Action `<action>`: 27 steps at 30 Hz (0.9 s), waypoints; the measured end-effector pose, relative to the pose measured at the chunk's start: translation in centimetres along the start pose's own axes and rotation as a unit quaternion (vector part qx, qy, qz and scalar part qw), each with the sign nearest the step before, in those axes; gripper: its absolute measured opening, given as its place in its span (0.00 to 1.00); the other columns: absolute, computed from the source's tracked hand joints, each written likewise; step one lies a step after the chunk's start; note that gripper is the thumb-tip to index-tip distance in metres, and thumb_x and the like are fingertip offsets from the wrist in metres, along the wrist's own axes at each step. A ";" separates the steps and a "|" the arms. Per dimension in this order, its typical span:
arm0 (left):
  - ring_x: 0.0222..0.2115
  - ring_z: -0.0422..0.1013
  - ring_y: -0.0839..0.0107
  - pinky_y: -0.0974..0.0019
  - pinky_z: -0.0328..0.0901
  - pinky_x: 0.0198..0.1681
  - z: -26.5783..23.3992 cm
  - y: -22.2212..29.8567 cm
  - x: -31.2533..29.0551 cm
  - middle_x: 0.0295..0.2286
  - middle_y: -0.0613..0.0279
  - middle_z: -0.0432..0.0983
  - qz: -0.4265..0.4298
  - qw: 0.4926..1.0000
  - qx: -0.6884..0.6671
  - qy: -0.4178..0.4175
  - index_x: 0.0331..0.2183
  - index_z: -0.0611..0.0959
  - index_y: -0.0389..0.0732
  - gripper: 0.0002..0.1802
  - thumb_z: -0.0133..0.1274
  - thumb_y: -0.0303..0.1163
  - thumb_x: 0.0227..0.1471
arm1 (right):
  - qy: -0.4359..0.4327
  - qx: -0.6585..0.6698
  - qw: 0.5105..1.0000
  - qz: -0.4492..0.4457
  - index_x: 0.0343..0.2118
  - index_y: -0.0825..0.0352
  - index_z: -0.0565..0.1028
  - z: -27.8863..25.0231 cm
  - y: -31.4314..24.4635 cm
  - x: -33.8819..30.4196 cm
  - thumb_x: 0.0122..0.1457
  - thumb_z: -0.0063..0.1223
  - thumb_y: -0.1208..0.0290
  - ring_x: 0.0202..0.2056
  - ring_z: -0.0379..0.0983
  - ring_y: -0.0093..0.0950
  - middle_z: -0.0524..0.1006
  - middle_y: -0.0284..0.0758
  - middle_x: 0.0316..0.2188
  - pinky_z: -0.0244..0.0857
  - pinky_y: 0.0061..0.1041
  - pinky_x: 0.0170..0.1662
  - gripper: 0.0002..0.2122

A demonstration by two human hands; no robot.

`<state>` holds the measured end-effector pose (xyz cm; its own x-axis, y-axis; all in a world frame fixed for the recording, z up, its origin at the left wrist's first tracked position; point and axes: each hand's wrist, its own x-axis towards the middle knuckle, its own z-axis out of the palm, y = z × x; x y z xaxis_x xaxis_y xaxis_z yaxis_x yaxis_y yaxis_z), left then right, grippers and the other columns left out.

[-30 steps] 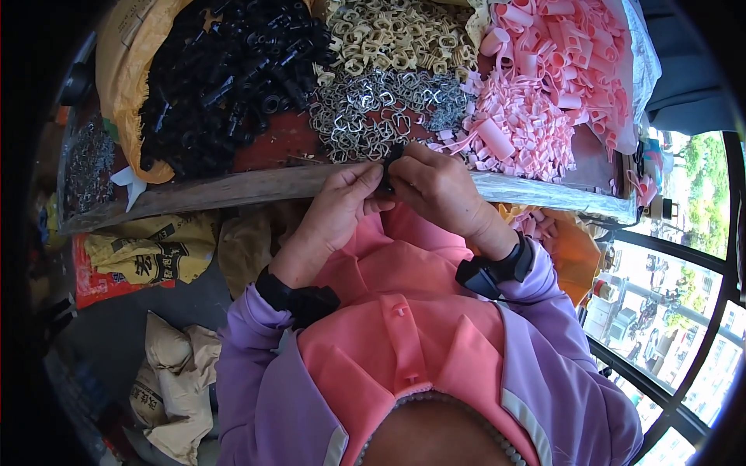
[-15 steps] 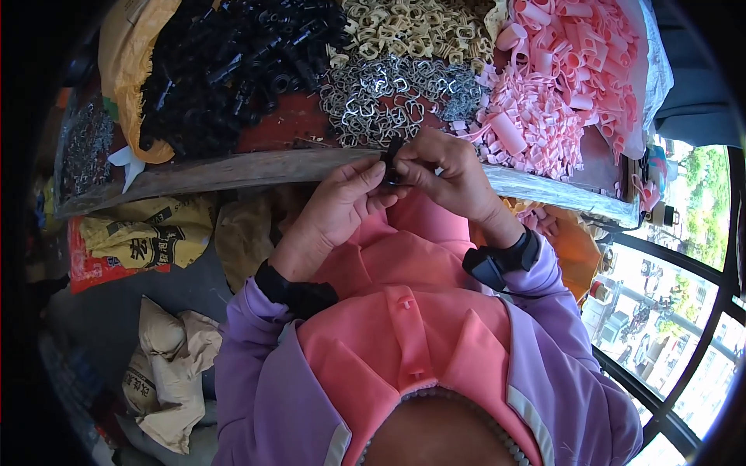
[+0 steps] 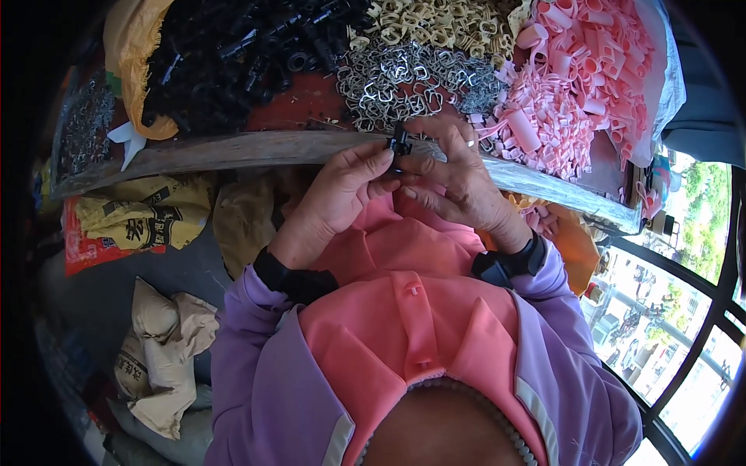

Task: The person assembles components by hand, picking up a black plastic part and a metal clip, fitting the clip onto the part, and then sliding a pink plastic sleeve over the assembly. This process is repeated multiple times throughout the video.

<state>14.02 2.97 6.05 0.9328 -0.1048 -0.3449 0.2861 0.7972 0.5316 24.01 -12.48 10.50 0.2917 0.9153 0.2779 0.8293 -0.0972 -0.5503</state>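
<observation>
A small black plastic fitting (image 3: 399, 143) stands up between the thumb and fingers of my left hand (image 3: 339, 183), just in front of the table edge. My right hand (image 3: 468, 180), with a ring on one finger, is close on the other side of the fitting. Its fingers are spread, with one fingertip at or against the fitting and the thumb lower and apart. Behind my hands lies a pile of bent metal clips (image 3: 398, 81). Whether anything small sits inside the fitting cannot be seen.
Black plastic parts (image 3: 256, 58) heap at the back left beside an orange-edged sack (image 3: 134, 62). Cream plastic pieces (image 3: 443, 27) and pink pieces with tubes (image 3: 556, 101) lie to the right. The raised wooden table edge (image 3: 256, 151) runs across. Sacks (image 3: 175, 349) rest below left.
My right hand has loosened from its pinch on the fitting and spread its fingers. My left hand keeps the fitting, now more upright. The view has shifted slightly.
</observation>
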 end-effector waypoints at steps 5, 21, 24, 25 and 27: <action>0.30 0.69 0.73 0.75 0.65 0.33 0.7 -0.2 -0.7 0.30 0.62 0.71 0.014 1.000 -0.012 0.002 0.35 0.72 0.37 0.11 0.45 0.29 0.47 | 0.041 -0.011 0.999 0.024 0.32 0.63 0.72 0.4 -1.4 -1.2 0.39 0.56 0.66 0.44 0.53 0.37 0.59 0.41 0.44 0.47 0.35 0.45 0.15; 0.31 0.68 0.74 0.76 0.64 0.33 1.1 -2.0 -1.0 0.31 0.63 0.71 -0.009 1.000 0.003 0.021 0.36 0.73 0.37 0.12 0.47 0.28 0.45 | 0.032 0.031 0.997 0.070 0.36 0.66 0.65 2.3 -1.5 -2.7 0.39 0.57 0.65 0.47 0.51 0.40 0.52 0.45 0.48 0.46 0.35 0.48 0.20; 0.31 0.69 0.72 0.75 0.65 0.33 0.6 -2.1 -0.5 0.31 0.62 0.71 -0.017 1.000 -0.015 0.017 0.36 0.73 0.37 0.12 0.47 0.27 0.45 | 0.034 0.028 0.996 0.071 0.36 0.66 0.66 2.2 -1.0 -2.6 0.39 0.57 0.65 0.47 0.52 0.40 0.53 0.45 0.48 0.47 0.34 0.47 0.20; 0.31 0.69 0.72 0.75 0.65 0.33 0.5 -2.2 -0.4 0.31 0.62 0.71 -0.018 1.000 -0.016 0.018 0.36 0.73 0.37 0.12 0.47 0.27 0.45 | 0.038 0.036 0.996 0.069 0.35 0.66 0.66 2.1 -0.8 -2.6 0.39 0.57 0.65 0.46 0.52 0.40 0.53 0.45 0.47 0.47 0.34 0.47 0.20; 0.31 0.69 0.70 0.74 0.66 0.34 0.4 -2.2 -0.4 0.32 0.61 0.70 -0.018 1.000 -0.007 0.015 0.37 0.72 0.36 0.13 0.45 0.29 0.47 | 0.041 0.045 0.996 0.066 0.35 0.66 0.66 1.9 -0.6 -2.7 0.39 0.57 0.66 0.46 0.53 0.40 0.54 0.45 0.47 0.47 0.34 0.47 0.19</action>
<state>13.13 1.03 5.32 0.9149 -0.1162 -0.3866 0.3164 0.8011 0.5080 21.78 -14.16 8.56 0.4368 0.8612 0.2599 0.7357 -0.1758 -0.6541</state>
